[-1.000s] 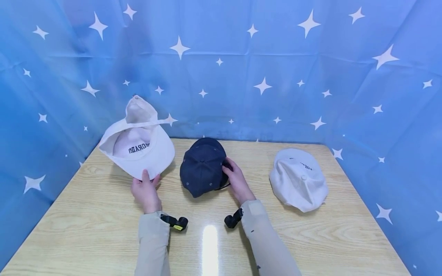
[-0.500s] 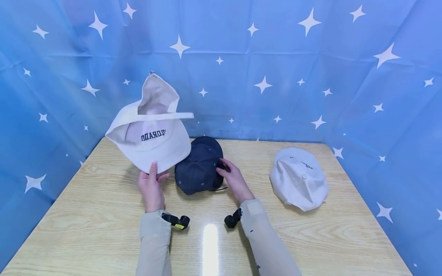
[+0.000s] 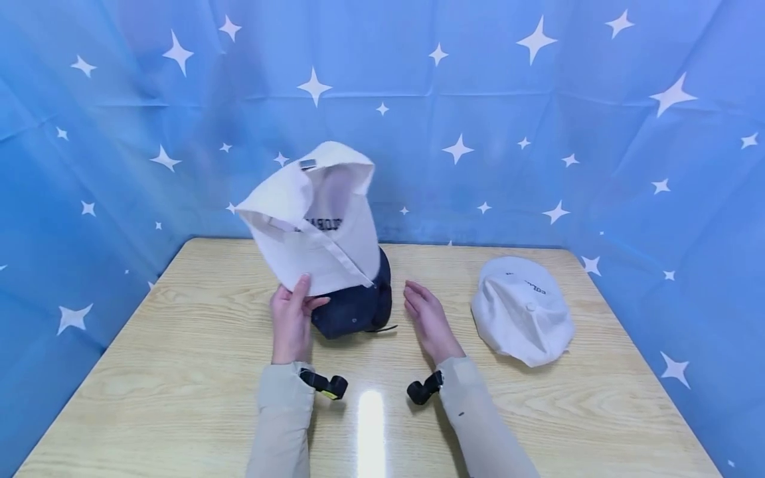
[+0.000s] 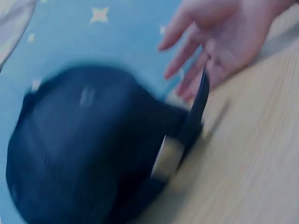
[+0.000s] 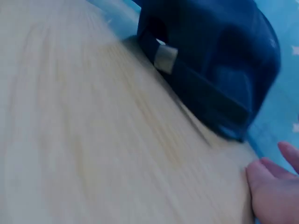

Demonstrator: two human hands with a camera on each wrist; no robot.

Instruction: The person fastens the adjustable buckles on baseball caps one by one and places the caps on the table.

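My left hand [image 3: 291,325] pinches the brim of a white baseball cap [image 3: 299,262], thumb on top. The cap is held up with its inside, dark lettering and loose back strap towards me. Behind its brim sits a navy baseball cap [image 3: 349,315] on the table, partly covered from the head view. To the right of the navy cap, my right hand [image 3: 431,322] is apart from it, fingers extended and holding nothing. The left wrist view shows the navy cap [image 4: 84,149] blurred, with a metal buckle [image 4: 168,157] on its strap; the right hand [image 4: 229,37] is beyond it.
A second white cap [image 3: 522,312], crown crumpled, lies at the right of the wooden table [image 3: 155,372]. A blue curtain with white stars [image 3: 418,179] hangs close behind the table's back edge. Both wrists wear small black cameras [image 3: 424,388].
My left hand has carried the white cap rightwards, over the navy cap, turning it on the way. The right hand has let go of the navy cap and moved slightly right.
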